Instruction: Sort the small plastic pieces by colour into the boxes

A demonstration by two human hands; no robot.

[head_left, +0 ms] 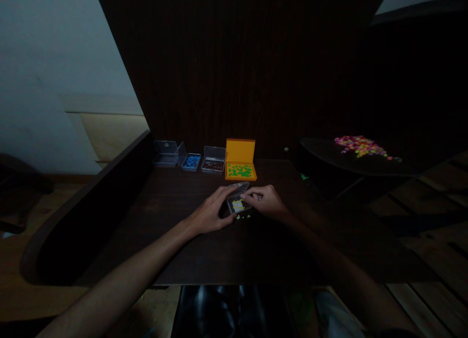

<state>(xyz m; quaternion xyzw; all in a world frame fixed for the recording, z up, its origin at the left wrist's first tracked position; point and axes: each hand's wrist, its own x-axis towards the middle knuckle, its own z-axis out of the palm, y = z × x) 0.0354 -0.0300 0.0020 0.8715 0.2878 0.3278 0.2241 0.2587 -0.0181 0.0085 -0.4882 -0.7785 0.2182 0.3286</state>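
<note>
A small clear plastic box (238, 204) with pale yellow pieces inside sits on the dark wooden table (175, 250), its lid tilted up. My left hand (211, 214) cups the box from the left, fingers touching the lid and the near side. My right hand (263, 200) rests on the box's right side, fingers curled, with the forefinger and thumb pinched at its rim. A few loose yellow pieces (243, 217) lie on the table just in front of the box.
At the table's back stand an open orange box (240, 160) with green pieces, a clear box with dark red pieces (213, 163), one with blue pieces (190, 161) and an empty clear box (165, 153). A pile of mixed coloured pieces (360, 146) lies on a dark shelf at right.
</note>
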